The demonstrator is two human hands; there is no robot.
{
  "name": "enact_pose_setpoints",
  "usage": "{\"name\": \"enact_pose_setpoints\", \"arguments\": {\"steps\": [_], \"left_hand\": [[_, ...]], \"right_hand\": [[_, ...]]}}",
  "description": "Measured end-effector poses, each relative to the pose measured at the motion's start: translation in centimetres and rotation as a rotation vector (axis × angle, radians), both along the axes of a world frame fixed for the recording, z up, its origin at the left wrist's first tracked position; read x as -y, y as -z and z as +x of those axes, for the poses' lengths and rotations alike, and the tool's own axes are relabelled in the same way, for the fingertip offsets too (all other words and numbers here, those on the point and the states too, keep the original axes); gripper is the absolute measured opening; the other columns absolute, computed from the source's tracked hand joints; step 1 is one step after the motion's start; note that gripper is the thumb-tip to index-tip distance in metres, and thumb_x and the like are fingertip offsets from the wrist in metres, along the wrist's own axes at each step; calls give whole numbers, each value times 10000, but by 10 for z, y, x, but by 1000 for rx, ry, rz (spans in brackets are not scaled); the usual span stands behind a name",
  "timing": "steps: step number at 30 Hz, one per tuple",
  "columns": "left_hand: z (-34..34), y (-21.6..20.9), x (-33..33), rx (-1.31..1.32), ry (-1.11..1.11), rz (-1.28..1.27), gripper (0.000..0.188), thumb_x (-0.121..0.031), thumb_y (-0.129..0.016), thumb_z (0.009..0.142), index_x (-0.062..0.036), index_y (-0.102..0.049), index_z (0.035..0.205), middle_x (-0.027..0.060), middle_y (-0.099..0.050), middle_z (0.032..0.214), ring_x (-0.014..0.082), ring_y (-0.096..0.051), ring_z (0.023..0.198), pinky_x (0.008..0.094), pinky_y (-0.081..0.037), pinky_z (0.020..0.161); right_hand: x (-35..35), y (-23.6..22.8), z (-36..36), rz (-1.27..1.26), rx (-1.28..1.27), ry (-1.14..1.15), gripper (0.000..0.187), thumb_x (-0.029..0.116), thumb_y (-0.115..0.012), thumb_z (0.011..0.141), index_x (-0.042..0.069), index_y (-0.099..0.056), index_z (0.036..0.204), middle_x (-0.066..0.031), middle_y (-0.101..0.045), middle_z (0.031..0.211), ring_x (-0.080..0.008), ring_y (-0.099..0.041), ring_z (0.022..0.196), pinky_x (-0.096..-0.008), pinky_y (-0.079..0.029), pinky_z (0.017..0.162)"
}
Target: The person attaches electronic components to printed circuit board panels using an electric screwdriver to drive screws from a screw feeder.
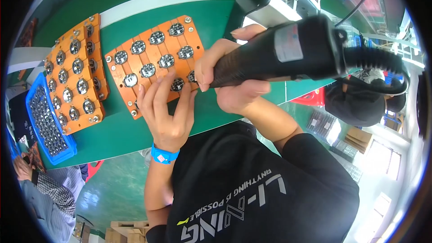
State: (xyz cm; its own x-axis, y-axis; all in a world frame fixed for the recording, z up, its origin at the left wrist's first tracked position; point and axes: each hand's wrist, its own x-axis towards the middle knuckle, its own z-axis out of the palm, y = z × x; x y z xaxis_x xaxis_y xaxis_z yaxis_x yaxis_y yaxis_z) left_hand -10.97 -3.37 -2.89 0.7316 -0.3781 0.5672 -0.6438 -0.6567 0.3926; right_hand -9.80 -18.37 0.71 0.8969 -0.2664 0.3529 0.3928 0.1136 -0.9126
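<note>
My right hand (243, 96) is wrapped around a thick black corded electric screwdriver (279, 51), which has a ribbed sleeve at its cord end. The working tip is hidden behind my fingers, over the right edge of an orange fixture plate (191, 40). Rows of small round circuit boards (156, 38) sit in this plate. My left hand (166, 119) lies on the plate's near side, fingers stretched and apart, fingertips beside the boards of the nearer rows. I cannot tell whether it presses on one of them. A blue band (164, 155) is around my left wrist.
To the left, orange plates (67, 65) filled with round boards lie stacked, overlapping. Next to them a blue tray (68, 154) holds many small round parts. A white and black machine (279, 11) stands at the back right. Other people (42, 202) are at the far left and right.
</note>
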Motion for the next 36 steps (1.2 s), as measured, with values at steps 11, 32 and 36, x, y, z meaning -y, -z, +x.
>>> {"name": "enact_pose_setpoints", "arguments": {"steps": [11, 32, 36], "left_hand": [[-1, -4, -17, -22, -87, 24, 274, -174, -841, 694, -120, -763, 951, 124, -567, 1279, 334, -502, 1181, 544, -388, 1036], [-2, -6, -18, -44, -67, -11, 325, -156, -854, 688, -79, -737, 981, 152, -551, 1273, 358, -506, 1183, 536, -405, 1029], [-2, -7, -21, -78, -80, -89, 380, -170, -866, 674, -72, -724, 1013, 155, -526, 1303, 363, -490, 1182, 533, -412, 1020]], "right_hand": [[-4, -5, 10, 96, -26, 8, 835, 745, -547, 809, 102, -281, 1272, -76, -520, 608, -156, -492, 432, -259, -413, 419], [79, -54, -7, -248, 120, 629, 867, 851, -250, 824, 144, -331, 1319, -98, -503, 565, -189, -406, 384, -319, -386, 401], [81, -57, -9, -206, 107, 553, 853, 840, -269, 831, 143, -341, 1317, -90, -490, 561, -188, -413, 388, -319, -390, 411]]}}
